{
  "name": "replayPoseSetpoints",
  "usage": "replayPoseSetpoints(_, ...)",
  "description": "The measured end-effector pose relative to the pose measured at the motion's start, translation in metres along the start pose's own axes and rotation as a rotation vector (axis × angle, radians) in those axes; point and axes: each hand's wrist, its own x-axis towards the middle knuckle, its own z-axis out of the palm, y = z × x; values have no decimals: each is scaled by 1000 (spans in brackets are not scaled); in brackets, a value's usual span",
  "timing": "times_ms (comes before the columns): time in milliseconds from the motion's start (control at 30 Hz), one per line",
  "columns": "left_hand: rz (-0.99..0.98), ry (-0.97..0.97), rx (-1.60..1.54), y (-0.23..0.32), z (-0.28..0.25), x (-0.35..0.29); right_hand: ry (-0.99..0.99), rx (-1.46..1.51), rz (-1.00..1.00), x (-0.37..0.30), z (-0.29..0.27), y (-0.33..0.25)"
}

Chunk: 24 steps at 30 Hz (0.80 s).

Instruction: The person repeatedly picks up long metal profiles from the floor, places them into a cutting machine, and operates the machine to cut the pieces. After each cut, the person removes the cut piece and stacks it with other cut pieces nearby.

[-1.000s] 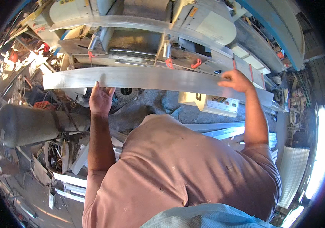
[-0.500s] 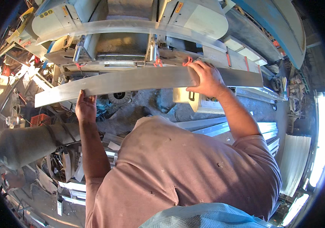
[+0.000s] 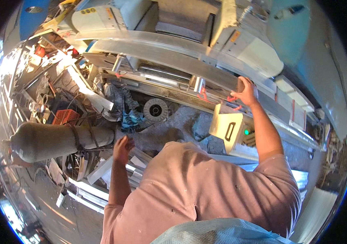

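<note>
A long flat metal strip (image 3: 157,55) lies across the front of the machine (image 3: 141,18), alongside a second pale strip (image 3: 141,37) behind it. My right hand (image 3: 246,93) grips the nearer strip toward its right part, thumb at the near edge and fingers over the top. Red tabs (image 3: 203,94) hang by the metal cylinders just below. Away from the strip, my left hand (image 3: 123,149) hovers by the end of a large grey gas cylinder (image 3: 59,140), fingers loosely bent and holding nothing.
A cream box (image 3: 226,126) with a handle slot and a green light stands below my right hand. A round ribbed reel (image 3: 156,110), a red crate (image 3: 65,116) and blue plastic lie left of centre. Metal profiles (image 3: 88,195) and scrap cover the floor at left.
The metal strip has gone from both hands held in front of me onto the machine's front. My left hand has let go and dropped; my right hand stays on it. The view has turned.
</note>
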Motion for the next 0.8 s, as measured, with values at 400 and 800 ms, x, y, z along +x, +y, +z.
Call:
replayPoseSetpoints(400,-364,518,235,-147,-104,-88,15,44,-77,125,67,65)
replayPoseSetpoints(800,-371,519,372,-168,-83,-84,43,-60,-103,183,118,82)
